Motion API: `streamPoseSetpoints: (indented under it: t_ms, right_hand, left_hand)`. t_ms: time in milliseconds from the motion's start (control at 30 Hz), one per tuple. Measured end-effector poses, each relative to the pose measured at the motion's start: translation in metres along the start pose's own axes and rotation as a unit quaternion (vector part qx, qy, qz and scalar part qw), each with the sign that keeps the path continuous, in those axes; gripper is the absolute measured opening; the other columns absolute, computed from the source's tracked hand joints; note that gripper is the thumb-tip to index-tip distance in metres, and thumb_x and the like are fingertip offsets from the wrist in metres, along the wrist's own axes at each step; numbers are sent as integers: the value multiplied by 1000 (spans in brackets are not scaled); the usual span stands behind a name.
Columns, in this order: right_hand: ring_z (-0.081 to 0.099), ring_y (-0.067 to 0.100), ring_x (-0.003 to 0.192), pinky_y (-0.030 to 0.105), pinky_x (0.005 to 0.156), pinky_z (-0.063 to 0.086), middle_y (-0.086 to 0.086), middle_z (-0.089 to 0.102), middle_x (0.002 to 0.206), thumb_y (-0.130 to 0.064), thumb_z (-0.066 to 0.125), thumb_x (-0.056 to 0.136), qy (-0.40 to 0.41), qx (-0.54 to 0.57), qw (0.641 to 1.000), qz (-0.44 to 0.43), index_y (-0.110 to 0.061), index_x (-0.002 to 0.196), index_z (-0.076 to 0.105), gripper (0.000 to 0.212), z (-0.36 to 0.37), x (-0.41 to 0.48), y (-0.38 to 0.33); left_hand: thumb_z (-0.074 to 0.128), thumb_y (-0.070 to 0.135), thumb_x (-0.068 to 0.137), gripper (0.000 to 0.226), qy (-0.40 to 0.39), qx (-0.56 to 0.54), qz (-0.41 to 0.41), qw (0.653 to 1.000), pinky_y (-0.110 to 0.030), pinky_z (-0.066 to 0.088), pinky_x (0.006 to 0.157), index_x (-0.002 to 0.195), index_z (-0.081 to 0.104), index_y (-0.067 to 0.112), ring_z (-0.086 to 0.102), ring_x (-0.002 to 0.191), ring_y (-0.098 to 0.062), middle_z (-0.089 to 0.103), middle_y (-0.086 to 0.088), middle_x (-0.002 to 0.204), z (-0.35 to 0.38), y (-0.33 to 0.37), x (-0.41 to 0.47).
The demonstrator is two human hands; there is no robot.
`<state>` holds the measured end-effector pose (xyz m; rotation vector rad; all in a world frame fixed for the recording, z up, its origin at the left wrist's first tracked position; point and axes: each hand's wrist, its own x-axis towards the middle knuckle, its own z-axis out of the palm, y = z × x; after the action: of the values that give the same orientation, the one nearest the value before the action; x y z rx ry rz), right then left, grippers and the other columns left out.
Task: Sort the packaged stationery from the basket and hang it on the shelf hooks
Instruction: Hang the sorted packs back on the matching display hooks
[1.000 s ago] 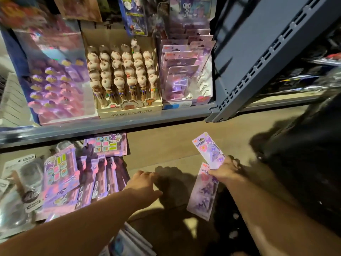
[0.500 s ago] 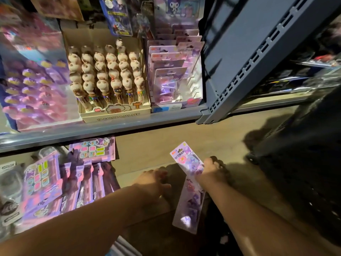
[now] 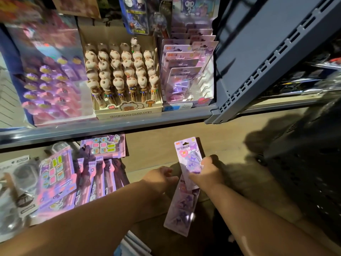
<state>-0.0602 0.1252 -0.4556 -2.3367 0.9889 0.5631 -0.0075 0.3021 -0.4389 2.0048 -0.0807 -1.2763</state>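
The right hand [image 3: 204, 172] is gripping two purple blister packs [image 3: 190, 156] low in front of the shelving, with the fingers curled round them where the two overlap. The upper pack is pointing up and to the left, and its cartoon character and pink heart are showing. The lower one is hanging down below the wrist, where glare is washing out its print. The knuckles are covering the join, so it is unclear how the two cards are lying against each other.

The left hand [image 3: 158, 179] is hovering just beside the lower pack with its fingers bent downward. Their tips are turning out of sight, so I cannot tell whether it is holding anything or touching the card.

To the right, the dark basket [image 3: 304, 163] is blurring into shadow and running off the frame edge, which is hiding its contents.

On the shelf [image 3: 110, 126] above, a box of ten-colour ball pens [image 3: 127, 109] is standing beside a display tray of matching purple packs [image 3: 186, 76]. The goods to the left of the box are smearing into pink and purple shapes. More carded packs [image 3: 136, 15] are hanging at the top, cut off by the frame. Sticky-note sets [image 3: 103, 146] and long pen packs [image 3: 99, 180] are lying on the lower shelf, partly behind the left forearm.
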Motion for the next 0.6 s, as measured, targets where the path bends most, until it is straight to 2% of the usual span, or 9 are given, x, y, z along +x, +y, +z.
streamPoseSetpoints:
  t_ms: [67, 133, 167, 267, 333, 400, 467, 500, 600]
  right_hand:
    - [55, 16, 78, 14, 51, 35, -1, 52, 88, -28, 76, 77, 6, 89, 995, -37, -17, 98, 39, 44, 7, -6, -10]
    - [59, 18, 86, 16, 61, 44, 3, 56, 92, -25, 76, 74, -56, 188, 977, -78, -19, 98, 43, 41, 19, -14, -23]
    - [60, 19, 87, 22, 67, 48, 3, 57, 92, -32, 74, 71, -93, 222, 966, -96, -24, 96, 45, 40, 25, -19, -28]
    - [56, 16, 79, 34, 76, 46, 0, 58, 78, -47, 63, 73, -108, 293, 944, -110, -32, 85, 53, 22, 38, -30, -37]
    - [58, 21, 84, 35, 80, 43, 7, 62, 87, -46, 53, 85, -61, 297, 949, -87, -37, 84, 56, 9, 42, -37, -31]
    - [60, 24, 95, 31, 81, 45, 9, 63, 101, -44, 53, 91, 22, 193, 981, -5, -34, 93, 55, 10, 47, -43, -16]
    - [58, 23, 103, 28, 75, 46, 7, 57, 112, -45, 63, 86, 71, 35, 991, 108, -21, 111, 52, 37, 55, -54, -1]
    - [55, 24, 107, 28, 75, 46, 8, 52, 119, -48, 69, 80, 63, 7, 987, 150, -18, 120, 48, 54, 61, -60, 6]
    - [50, 33, 114, 39, 83, 52, 12, 38, 130, -42, 82, 66, 6, 64, 978, 198, -22, 133, 32, 86, 81, -73, 15]
  left_hand:
    - [54, 52, 85, 64, 12, -26, -3, 1000, -31, 44, 95, 135, 52, 12, 59, 117, -26, 61, -10, 132, -1, 3, -3]
    - [51, 43, 94, 42, 35, -96, 4, 995, -37, 48, 90, 119, 60, 11, 61, 110, -33, 66, -15, 118, -4, 6, -5]
    - [51, 35, 99, 27, 46, -153, 5, 987, -37, 50, 85, 105, 64, 12, 63, 102, -32, 68, -15, 107, -7, 7, -6]
    - [57, 27, 98, 22, 97, -274, -28, 957, -34, 52, 72, 80, 60, 15, 63, 78, -27, 66, -10, 82, -21, 4, -7]
    - [63, 26, 94, 22, 102, -300, -45, 948, -39, 54, 76, 83, 65, 7, 65, 72, -29, 69, -11, 75, -30, -3, -9]
    - [67, 25, 91, 25, 101, -319, -62, 940, -45, 55, 86, 98, 65, 0, 67, 77, -30, 71, -13, 81, -37, -8, -14]
    - [68, 23, 90, 23, 96, -323, -69, 939, -46, 54, 91, 96, 65, 0, 67, 80, -32, 70, -13, 79, -39, -15, -20]
    - [67, 23, 90, 21, 92, -314, -72, 942, -45, 53, 91, 91, 65, 2, 68, 81, -33, 70, -12, 77, -40, -19, -22]
    - [66, 21, 91, 16, 89, -307, -76, 945, -45, 56, 86, 79, 64, 10, 69, 82, -33, 70, -11, 77, -39, -25, -29]
